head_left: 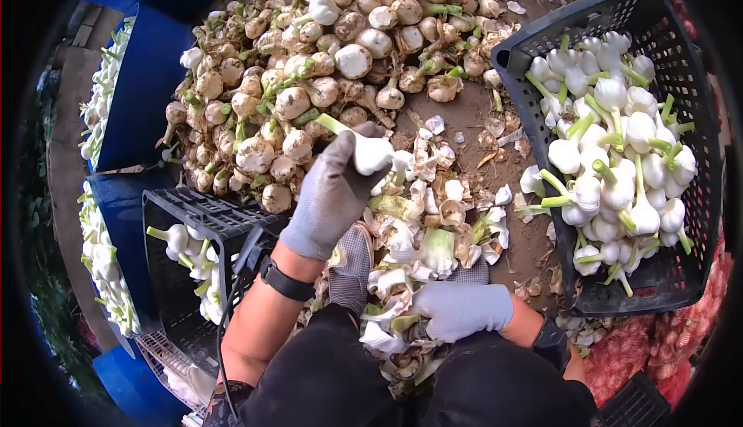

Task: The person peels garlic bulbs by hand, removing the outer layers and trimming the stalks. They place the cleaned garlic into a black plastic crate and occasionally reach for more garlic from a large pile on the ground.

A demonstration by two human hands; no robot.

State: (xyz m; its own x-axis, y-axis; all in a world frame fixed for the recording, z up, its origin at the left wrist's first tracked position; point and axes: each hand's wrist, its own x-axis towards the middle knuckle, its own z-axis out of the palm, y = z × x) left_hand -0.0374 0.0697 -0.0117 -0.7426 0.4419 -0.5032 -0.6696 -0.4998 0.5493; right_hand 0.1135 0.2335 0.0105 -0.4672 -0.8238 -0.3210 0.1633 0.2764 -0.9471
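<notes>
My left hand (pixel 334 195), in a grey glove with dirty fingers, is closed around a white garlic bulb (pixel 372 154). The bulb's short green stem (pixel 333 123) points up and left past the thumb. Lower down, by my knees, my right hand (pixel 462 310) in a pale glove is closed, its fingers curled at the edge of a heap of garlic skins (pixel 437 249). What it holds, if anything, is hidden. Ahead of my left hand lies a large pile of unpeeled garlic (pixel 292 103), brown and soil-stained.
A black crate (pixel 534 36) of clean white bulbs stands at the right. Another black crate (pixel 190 198) with some bulbs is at the left, beside blue containers (pixel 147 86) of garlic. Red mesh sacks (pixel 619 353) lie lower right. My shoes (pixel 352 264) are among the skins.
</notes>
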